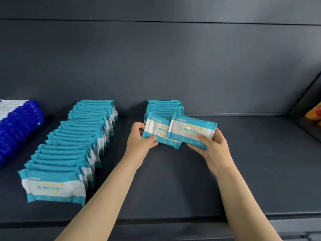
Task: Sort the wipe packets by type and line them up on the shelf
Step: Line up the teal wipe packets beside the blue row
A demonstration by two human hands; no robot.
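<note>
The left hand (141, 137) grips a teal-and-white packet (155, 131) by its left end, thumb curled over the front near the lower corner and fingers wrapped behind. The right hand (214, 145) pinches a second packet (190, 130) of the same type at its lower right corner, thumb across the front, fingers curled behind the right edge. Both packets are held upright, faces toward the camera, just above the shelf (243, 171). The second packet overlaps the right end of the first.

Right behind them, against the back wall (173, 66), stands a short row (165, 105) of the same teal packets, its near end hidden by the held ones. To the left, well apart, a long row (76, 145) of teal packets runs from the wall to the near edge, each leaning on the next. Farther left lies a row of blue packets (17, 126), partly cut off. At the far right edge shows something orange (315, 112), too blurred to tell.
</note>
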